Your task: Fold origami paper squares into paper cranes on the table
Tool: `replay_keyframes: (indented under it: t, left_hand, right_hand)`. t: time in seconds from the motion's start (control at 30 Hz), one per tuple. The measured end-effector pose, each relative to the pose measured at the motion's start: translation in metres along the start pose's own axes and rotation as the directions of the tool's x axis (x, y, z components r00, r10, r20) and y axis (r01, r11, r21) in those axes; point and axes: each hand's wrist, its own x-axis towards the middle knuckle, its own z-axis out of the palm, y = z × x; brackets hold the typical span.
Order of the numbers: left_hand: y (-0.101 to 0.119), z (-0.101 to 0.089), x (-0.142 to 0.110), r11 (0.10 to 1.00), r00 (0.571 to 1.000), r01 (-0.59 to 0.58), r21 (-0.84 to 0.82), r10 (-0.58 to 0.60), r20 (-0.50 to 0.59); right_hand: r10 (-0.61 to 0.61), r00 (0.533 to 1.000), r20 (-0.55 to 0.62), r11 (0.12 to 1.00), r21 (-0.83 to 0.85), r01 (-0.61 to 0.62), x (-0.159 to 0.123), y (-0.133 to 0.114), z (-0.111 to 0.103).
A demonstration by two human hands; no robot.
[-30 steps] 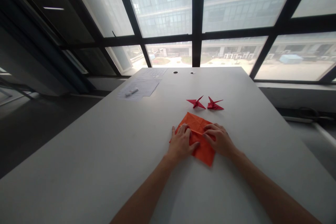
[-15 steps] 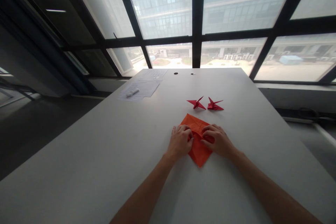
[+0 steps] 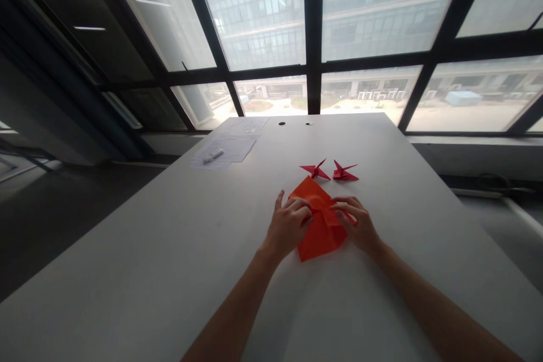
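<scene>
Between my hands is a creased sheet of orange origami paper (image 3: 321,240), its far corner pointing toward the windows. My left hand (image 3: 289,222) pinches it near the middle of its left side, with the little finger raised. On the right side my right hand (image 3: 355,220) grips the paper between thumb and fingers. Just beyond the sheet's far corner sits a red paper crane (image 3: 315,171). A second red paper crane (image 3: 344,172) lies to its right. The fingertips partly hide the folds in the middle.
All this is on a white table (image 3: 169,237). At its far left lie several printed sheets (image 3: 241,147) with a white tube-like object (image 3: 212,155) on top. Two round holes (image 3: 282,124) show near the far edge, and large windows rise behind it.
The orange paper has turned and its near corner has swung left, with the near part lifting and opening. My left little finger has risen. The view has shifted slightly.
</scene>
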Motion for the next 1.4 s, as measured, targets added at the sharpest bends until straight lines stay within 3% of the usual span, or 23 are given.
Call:
replay_keyframes:
  t: [0.1, 0.17, 0.23, 0.5, 0.67, 0.77, 1.23, 1.4]
  left_hand:
    - [-0.002, -0.002, 0.000, 0.996, 0.996, -0.084, -0.036, 0.085, 0.030]
    - [-0.005, 0.000, -0.001, 0.991, 0.993, -0.115, -0.069, 0.117, 0.035]
    - [-0.011, 0.004, -0.004, 0.989, 0.993, -0.111, -0.102, 0.114, 0.021]
    - [-0.028, 0.025, -0.012, 0.973, 0.999, -0.049, -0.225, 0.048, -0.010]
    - [-0.027, 0.024, -0.011, 0.976, 0.995, -0.084, -0.199, 0.092, 0.032]
    - [-0.027, 0.023, -0.011, 0.973, 0.994, -0.079, -0.218, 0.093, 0.052]
    - [-0.023, 0.024, -0.013, 0.956, 0.995, -0.054, -0.288, 0.075, 0.064]
    - [-0.021, 0.022, -0.012, 0.951, 0.995, -0.074, -0.300, 0.091, 0.044]
  right_hand:
    - [0.227, 0.967, -0.116, 0.971, 0.106, -0.215, 0.002, 0.009, 0.002]
    - [0.353, 0.934, -0.058, 0.920, 0.204, -0.335, 0.003, 0.012, 0.003]
    - [0.403, 0.915, 0.021, 0.882, 0.259, -0.394, 0.004, 0.013, 0.002]
    - [0.458, 0.885, 0.083, 0.832, 0.312, -0.459, 0.005, 0.007, -0.001]
    - [0.426, 0.896, 0.123, 0.838, 0.318, -0.442, 0.005, 0.004, -0.001]
    - [0.447, 0.879, 0.164, 0.815, 0.331, -0.476, 0.005, 0.000, -0.002]
    - [0.501, 0.864, 0.055, 0.800, 0.352, -0.486, 0.007, 0.016, -0.008]
    - [0.517, 0.850, 0.104, 0.772, 0.372, -0.516, 0.008, 0.019, -0.014]
